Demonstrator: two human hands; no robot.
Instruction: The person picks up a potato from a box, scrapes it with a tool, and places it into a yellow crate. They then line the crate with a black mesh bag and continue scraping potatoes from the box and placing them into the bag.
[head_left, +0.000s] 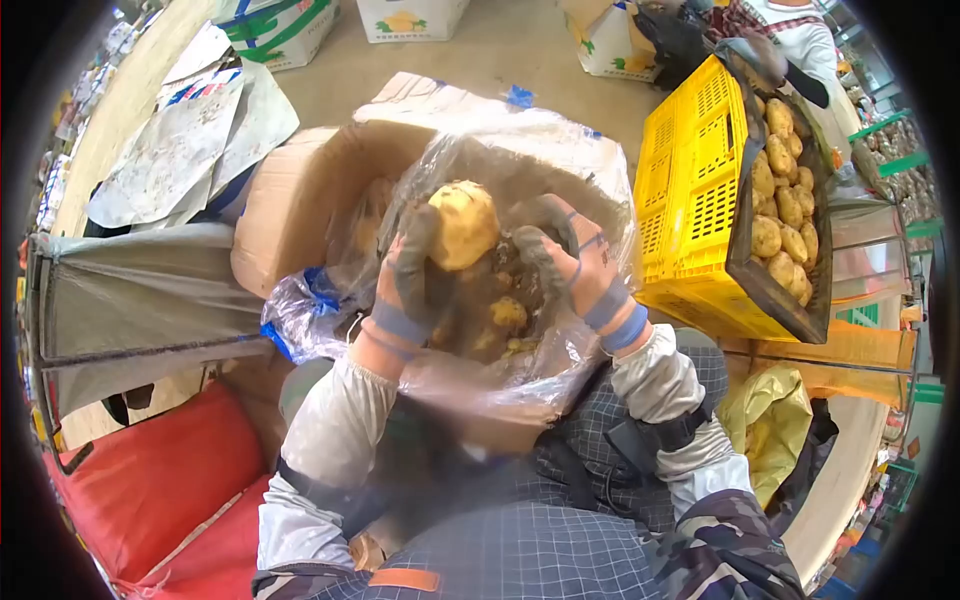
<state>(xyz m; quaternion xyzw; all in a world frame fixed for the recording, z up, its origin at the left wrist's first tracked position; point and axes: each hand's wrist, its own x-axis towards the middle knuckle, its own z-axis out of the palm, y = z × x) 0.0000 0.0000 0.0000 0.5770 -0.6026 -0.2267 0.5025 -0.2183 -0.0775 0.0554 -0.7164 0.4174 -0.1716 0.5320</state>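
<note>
Gloved left hand (pixel 408 285) gripping a pale yellow potato (pixel 463 224) above a clear plastic-lined cardboard box (pixel 300 190); gloved right hand (pixel 572 268) beside it; yellow plastic crate (pixel 690 200) of potatoes nearby.

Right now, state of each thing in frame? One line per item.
left hand: gloved, gripping the potato
potato: lifted above the bag, held
right hand: gloved, inside the bag mouth, grip unclear
plastic bag: open, potatoes inside
cardboard box: open, bag sitting in it
yellow crate: tilted, holding potatoes
</note>
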